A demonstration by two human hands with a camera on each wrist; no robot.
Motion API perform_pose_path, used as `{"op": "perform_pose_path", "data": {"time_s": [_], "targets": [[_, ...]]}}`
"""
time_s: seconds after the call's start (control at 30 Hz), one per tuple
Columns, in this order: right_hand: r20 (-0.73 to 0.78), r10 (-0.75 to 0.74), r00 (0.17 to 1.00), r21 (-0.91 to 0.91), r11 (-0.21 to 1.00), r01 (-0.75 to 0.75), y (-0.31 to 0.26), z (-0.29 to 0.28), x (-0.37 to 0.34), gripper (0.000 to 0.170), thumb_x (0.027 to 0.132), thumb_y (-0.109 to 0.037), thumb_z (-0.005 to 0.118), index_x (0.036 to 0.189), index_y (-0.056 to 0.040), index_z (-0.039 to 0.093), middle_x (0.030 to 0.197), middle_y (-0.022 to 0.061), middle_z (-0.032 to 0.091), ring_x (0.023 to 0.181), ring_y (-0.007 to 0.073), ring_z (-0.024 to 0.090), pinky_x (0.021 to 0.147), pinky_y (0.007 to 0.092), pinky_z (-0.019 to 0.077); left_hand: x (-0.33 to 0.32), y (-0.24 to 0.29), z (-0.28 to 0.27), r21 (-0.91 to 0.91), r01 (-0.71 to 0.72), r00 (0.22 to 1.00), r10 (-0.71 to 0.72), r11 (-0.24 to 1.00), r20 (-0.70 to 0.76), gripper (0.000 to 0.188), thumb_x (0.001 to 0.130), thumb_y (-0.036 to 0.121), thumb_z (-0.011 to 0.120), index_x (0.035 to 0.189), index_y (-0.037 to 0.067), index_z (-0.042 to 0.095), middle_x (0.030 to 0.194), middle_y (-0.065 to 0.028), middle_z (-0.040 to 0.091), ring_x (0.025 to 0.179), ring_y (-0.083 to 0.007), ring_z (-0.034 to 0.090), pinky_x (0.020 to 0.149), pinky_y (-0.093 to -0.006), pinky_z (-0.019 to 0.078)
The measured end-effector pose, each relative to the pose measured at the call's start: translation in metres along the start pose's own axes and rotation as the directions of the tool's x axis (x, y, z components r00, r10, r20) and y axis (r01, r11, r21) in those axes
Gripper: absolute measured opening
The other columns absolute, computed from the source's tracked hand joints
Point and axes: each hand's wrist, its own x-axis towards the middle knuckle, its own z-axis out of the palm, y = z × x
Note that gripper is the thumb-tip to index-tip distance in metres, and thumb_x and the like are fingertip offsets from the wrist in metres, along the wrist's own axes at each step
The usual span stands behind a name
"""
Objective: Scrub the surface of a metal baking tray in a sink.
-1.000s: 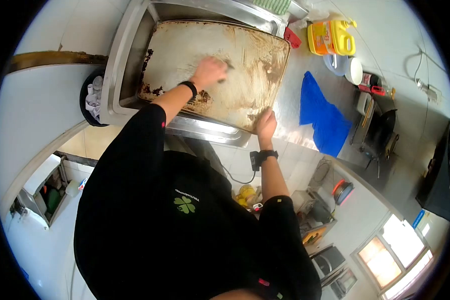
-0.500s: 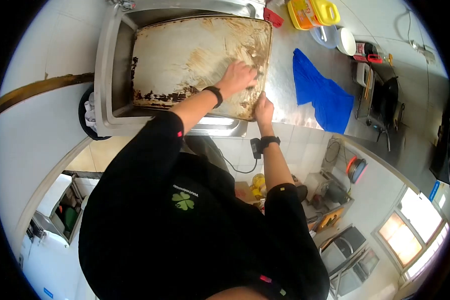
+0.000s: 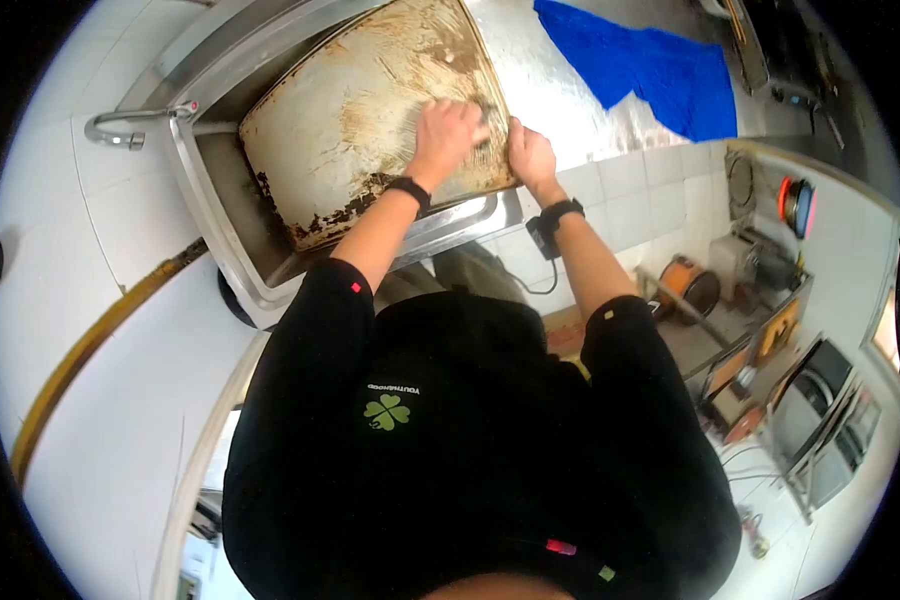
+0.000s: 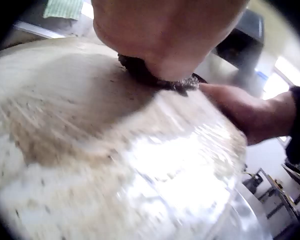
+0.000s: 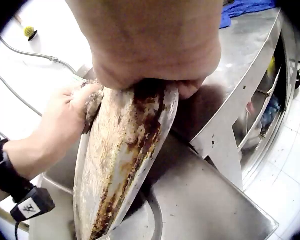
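The stained metal tray (image 3: 345, 115) lies in and over the sink (image 3: 218, 232), its left end within the basin, its right end reaching the sink's right edge, likely so the basin catches whatever comes loose. Near that right end, the person's left hand (image 3: 445, 135) presses a dark scrubber (image 4: 135, 67) to it, fingers curled round the pad. The right hand (image 3: 532, 155) grips the tray's right edge, presumably steadying it against that pressure. Further right, a blue cloth (image 3: 660, 85) on the surface (image 3: 570, 110) reaches towards its near edge, apart from the tray.
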Motion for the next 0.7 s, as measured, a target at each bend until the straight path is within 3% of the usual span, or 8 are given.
{"op": "perform_pose_path", "data": {"time_s": [0.03, 0.07, 0.23, 0.3, 0.33, 0.4, 0.53, 0.7], "targets": [[0.013, -0.001, 1.000, -0.001, 1.000, 0.001, -0.001, 0.001, 0.001, 0.058, 0.098, -0.046, 0.032, 0.085, -0.0045, 0.070, 0.086, 0.0259, 0.065, 0.084, 0.0458, 0.061, 0.078, 0.0506, 0.0480, -0.012, 0.005, 0.003, 0.024, -0.069, 0.996, 0.068, 0.997, 0.065, 0.032, 0.070, 0.039, 0.073, 0.080, 0.013, 0.057, 0.073, -0.0026, 0.055, 0.074, -0.0209, 0.053, 0.069, -0.0357, 0.0414], [0.009, -0.005, 1.000, 0.034, 0.999, 0.005, 0.002, 0.002, 0.002, 0.058, 0.098, -0.047, 0.032, 0.085, -0.0055, 0.070, 0.086, 0.0250, 0.066, 0.084, 0.0444, 0.062, 0.078, 0.0493, 0.0485, -0.029, 0.014, 0.006, -0.059, -0.149, 0.987, 0.145, 0.987, -0.070, 0.034, 0.067, 0.038, 0.075, 0.079, 0.013, 0.056, 0.073, -0.0022, 0.055, 0.074, -0.0215, 0.053, 0.069, -0.0363, 0.0408], [0.014, 0.060, 0.998, 0.058, 0.996, -0.061, -0.004, -0.004, -0.005, 0.058, 0.097, -0.047, 0.032, 0.086, -0.0057, 0.071, 0.086, 0.0237, 0.067, 0.085, 0.0425, 0.062, 0.081, 0.0475, 0.0484, -0.019, 0.007, 0.000, -0.122, -0.302, 0.953, 0.303, 0.945, -0.016, 0.033, 0.065, 0.035, 0.076, 0.076, 0.013, 0.053, 0.072, -0.0018, 0.054, 0.074, -0.0217, 0.052, 0.068, -0.0376, 0.0391], [-0.004, 0.041, 0.999, 0.086, 0.995, -0.040, -0.005, -0.006, -0.007, 0.058, 0.096, -0.047, 0.032, 0.085, -0.0058, 0.072, 0.085, 0.0232, 0.067, 0.085, 0.0423, 0.063, 0.081, 0.0475, 0.0485, -0.001, 0.005, 0.000, -0.024, -0.059, 0.994, 0.061, 0.998, 0.088, 0.033, 0.075, 0.039, 0.069, 0.075, 0.011, 0.052, 0.071, -0.0061, 0.053, 0.071, -0.0232, 0.050, 0.066, -0.0387, 0.0370], [-0.018, 0.045, 0.999, 0.076, 0.996, -0.044, -0.003, -0.003, -0.005, 0.059, 0.096, -0.048, 0.032, 0.084, -0.0058, 0.072, 0.084, 0.0226, 0.067, 0.085, 0.0420, 0.063, 0.079, 0.0474, 0.0489, 0.009, 0.004, 0.003, -0.030, -0.086, 0.990, 0.089, 0.996, 0.108, 0.033, 0.075, 0.039, 0.069, 0.075, 0.011, 0.052, 0.071, -0.0061, 0.053, 0.071, -0.0232, 0.050, 0.066, -0.0387, 0.0370], [0.010, 0.057, 0.998, 0.091, 0.994, -0.058, -0.001, -0.006, -0.005, 0.060, 0.096, -0.048, 0.032, 0.084, -0.0061, 0.072, 0.083, 0.0222, 0.067, 0.084, 0.0416, 0.063, 0.078, 0.0473, 0.0492, 0.012, 0.008, 0.010, 0.001, -0.024, 0.997, 0.024, 1.000, -0.078, 0.031, 0.078, 0.037, 0.068, 0.073, 0.010, 0.052, 0.069, -0.0078, 0.052, 0.069, -0.0250, 0.048, 0.065, -0.0399, 0.0360], [0.018, 0.043, 0.999, 0.101, 0.994, -0.045, 0.001, -0.001, -0.002, 0.059, 0.096, -0.048, 0.030, 0.084, -0.0080, 0.072, 0.081, 0.0202, 0.068, 0.081, 0.0398, 0.064, 0.076, 0.0465, 0.0498, -0.042, 0.014, 0.003, -0.126, -0.223, 0.974, 0.226, 0.967, 0.011, 0.034, 0.077, 0.037, 0.069, 0.069, 0.010, 0.049, 0.067, -0.0070, 0.050, 0.067, -0.0254, 0.047, 0.063, -0.0398, 0.0357], [0.010, 0.072, 0.997, 0.126, 0.989, -0.073, -0.001, -0.003, -0.005, 0.058, 0.097, -0.047, 0.030, 0.085, -0.0092, 0.073, 0.082, 0.0189, 0.069, 0.081, 0.0388, 0.065, 0.077, 0.0446, 0.0507, -0.031, 0.005, 0.013, -0.052, -0.262, 0.963, 0.265, 0.964, 0.050, 0.034, 0.076, 0.037, 0.069, 0.067, 0.011, 0.049, 0.065, -0.0065, 0.049, 0.066, -0.0258, 0.047, 0.063, -0.0412, 0.0359]]}}
